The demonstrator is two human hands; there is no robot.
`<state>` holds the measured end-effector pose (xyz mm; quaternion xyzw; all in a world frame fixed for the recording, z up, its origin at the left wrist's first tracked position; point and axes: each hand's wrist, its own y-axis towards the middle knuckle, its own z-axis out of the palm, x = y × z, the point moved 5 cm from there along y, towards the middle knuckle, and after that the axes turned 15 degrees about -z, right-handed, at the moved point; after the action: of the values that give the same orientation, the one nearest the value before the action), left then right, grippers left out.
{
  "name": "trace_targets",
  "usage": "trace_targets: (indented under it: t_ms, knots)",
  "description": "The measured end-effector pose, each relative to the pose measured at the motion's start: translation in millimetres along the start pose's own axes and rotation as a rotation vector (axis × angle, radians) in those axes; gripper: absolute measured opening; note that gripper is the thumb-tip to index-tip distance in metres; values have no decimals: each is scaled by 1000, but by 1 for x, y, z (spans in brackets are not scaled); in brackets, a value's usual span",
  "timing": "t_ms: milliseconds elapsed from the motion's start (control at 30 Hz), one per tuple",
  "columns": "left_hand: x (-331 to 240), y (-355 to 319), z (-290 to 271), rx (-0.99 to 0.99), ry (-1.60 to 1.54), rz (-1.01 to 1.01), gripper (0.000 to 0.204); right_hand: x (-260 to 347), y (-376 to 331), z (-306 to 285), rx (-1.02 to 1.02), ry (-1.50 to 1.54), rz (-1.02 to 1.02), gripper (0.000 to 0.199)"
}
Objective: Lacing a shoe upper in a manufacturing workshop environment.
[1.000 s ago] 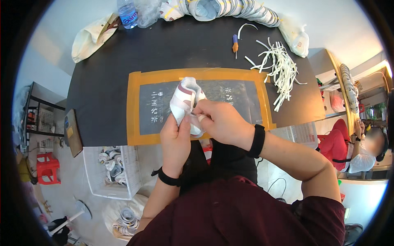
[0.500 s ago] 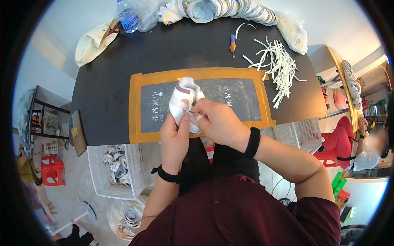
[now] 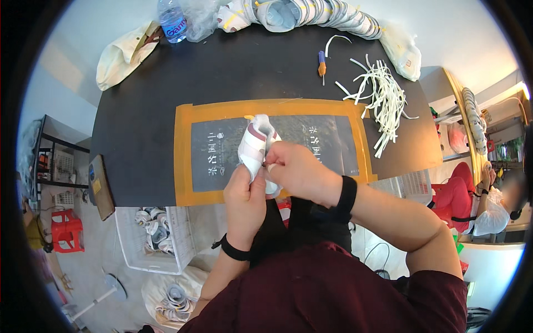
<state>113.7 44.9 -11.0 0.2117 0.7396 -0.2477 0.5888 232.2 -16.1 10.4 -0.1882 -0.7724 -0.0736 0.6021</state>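
A small white shoe upper (image 3: 252,149) with mauve patches stands over the near edge of the taped work mat (image 3: 222,127), its heel end pointing away from me. My left hand (image 3: 245,202) grips it low on its left side, thumb laid along the front. The fingers of my right hand (image 3: 304,171) are pinched together at the upper's front opening, on its right side. What they pinch is hidden behind the knuckles. The toe end shows below, between my hands.
White laces (image 3: 386,102) lie heaped at the right, near a screwdriver-like tool (image 3: 322,65). Stacked uppers (image 3: 311,14), a bottle (image 3: 173,25) and a cloth bag (image 3: 125,58) line the far side. A phone (image 3: 100,186) rests at the left edge; a crate (image 3: 186,238) stands below.
The upper has shifted slightly right and turned a little, hiding more of its front. My right hand stays pinched at the opening; my left hand keeps its hold. The whole view has shifted slightly.
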Motion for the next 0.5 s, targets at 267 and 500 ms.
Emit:
trace_targets:
  t_ms: [267,500]
  knots:
    - [-8,2,2,16,-16,-48,19,14,4,0,-18,-354,-169,13]
    - [-14,0,4,-19,-126,-63,24,30,-3,-5,49,-368,-161,18]
